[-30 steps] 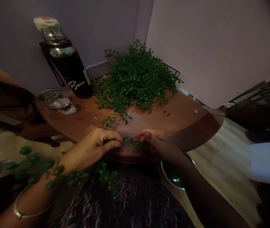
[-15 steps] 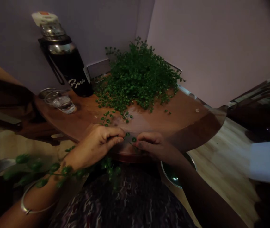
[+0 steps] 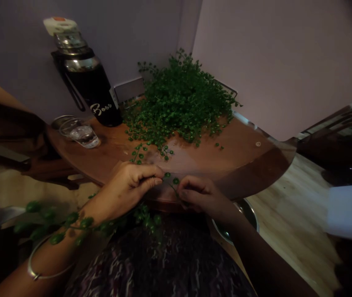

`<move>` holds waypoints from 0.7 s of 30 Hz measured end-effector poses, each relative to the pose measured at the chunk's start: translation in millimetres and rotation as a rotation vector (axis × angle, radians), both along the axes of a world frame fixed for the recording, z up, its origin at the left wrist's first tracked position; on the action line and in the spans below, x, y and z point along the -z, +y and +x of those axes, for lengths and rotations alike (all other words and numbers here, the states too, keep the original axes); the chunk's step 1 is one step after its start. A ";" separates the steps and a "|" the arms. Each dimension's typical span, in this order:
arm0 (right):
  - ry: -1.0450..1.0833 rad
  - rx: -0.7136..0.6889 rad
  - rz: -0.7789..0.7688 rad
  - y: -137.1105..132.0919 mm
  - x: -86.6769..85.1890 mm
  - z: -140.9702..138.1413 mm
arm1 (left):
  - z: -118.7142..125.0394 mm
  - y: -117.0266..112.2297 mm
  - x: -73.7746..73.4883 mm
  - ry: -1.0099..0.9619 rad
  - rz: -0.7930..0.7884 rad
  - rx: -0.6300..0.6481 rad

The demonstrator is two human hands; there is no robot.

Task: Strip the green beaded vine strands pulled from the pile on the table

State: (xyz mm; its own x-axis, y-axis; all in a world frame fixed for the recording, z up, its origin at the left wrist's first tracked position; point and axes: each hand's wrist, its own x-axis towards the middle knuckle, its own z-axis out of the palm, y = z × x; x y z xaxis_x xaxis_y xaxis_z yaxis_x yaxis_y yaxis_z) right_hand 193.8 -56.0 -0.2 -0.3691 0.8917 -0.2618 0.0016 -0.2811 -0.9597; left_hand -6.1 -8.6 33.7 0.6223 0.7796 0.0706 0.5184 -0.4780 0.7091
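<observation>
The thin green sprig of small round leaves [image 3: 171, 180] hangs over the round brown wooden table's [image 3: 250, 161] near edge. The left hand [image 3: 126, 187] pinches its stem between thumb and forefinger, and the right hand [image 3: 199, 194] is curled closed on the other end. Short pinches close together would likely spare the stem. Open wood shows toward the right edge. The heap of green sprigs [image 3: 179, 101] fills the far edge, with the black steel flask [image 3: 86, 82] and the clear glass of water [image 3: 81, 135] at the left edge.

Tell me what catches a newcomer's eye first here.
A big heap of green sprigs at the far side of the table stands out first. At its near edge the left hand and right hand pinch one thin sprig between them. A black flask stands far left.
</observation>
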 end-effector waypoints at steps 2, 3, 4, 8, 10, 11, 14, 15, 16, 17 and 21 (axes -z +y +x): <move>0.029 0.049 -0.048 -0.8 1.5 -2.9 | 0.2 -0.4 0.9 0.004 0.001 0.007; 0.035 0.078 -0.062 -1.0 2.5 -4.2 | 0.3 -0.6 1.4 0.007 0.001 0.007; 0.035 0.107 -0.069 -1.0 3.9 -5.2 | 0.4 -0.8 1.8 0.010 0.000 0.007; 0.080 0.199 -0.049 -0.8 10.7 -2.5 | 0.7 -2.5 2.1 0.032 -0.004 0.033; 0.124 0.234 -0.017 -1.3 13.2 2.0 | 1.2 -4.5 1.0 0.039 -0.009 0.050; 0.133 0.255 0.003 -1.8 13.7 4.2 | 1.8 -5.9 0.4 0.036 -0.014 0.055; 0.147 0.327 0.054 -4.3 12.8 6.9 | 5.8 -10.2 -0.7 0.001 -0.010 0.055; 0.163 0.357 0.059 -5.1 12.0 6.2 | 7.7 -11.5 -0.5 -0.011 -0.004 0.053; 0.191 0.385 0.055 -5.6 11.4 4.9 | 9.8 -12.6 -0.2 -0.018 0.001 0.056; 0.228 0.411 0.041 -5.6 10.8 3.6 | 11.7 -13.5 0.2 -0.017 0.003 0.061; 0.319 0.517 -0.029 -1.4 9.8 10.8 | 9.3 -13.7 -1.0 -0.008 -0.003 0.082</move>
